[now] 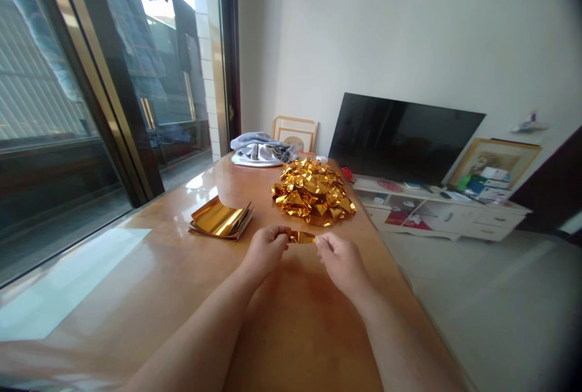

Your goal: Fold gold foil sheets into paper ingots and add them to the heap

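Observation:
A small folded piece of gold foil paper (pixel 302 237) is stretched between my two hands, just above the table. My left hand (pixel 268 248) pinches its left end, and my right hand (pixel 340 257) pinches the right end. Right behind it is a heap of folded gold foil pieces (pixel 313 192), shiny and crumpled in shape. To the left of my left hand lies a stack of flat gold foil sheets (pixel 218 219), its top sheet curling up at the edges. My fingertips hide the ends of the held piece.
The brown wooden table (pixel 291 331) has its right edge beside my right forearm. Folded clothes (pixel 261 151) lie at its far end, near a framed picture (pixel 295 131). Beyond the right edge stand a television (pixel 404 137) and a low white cabinet (pixel 448 216). Glass doors (pixel 118 77) are on the left.

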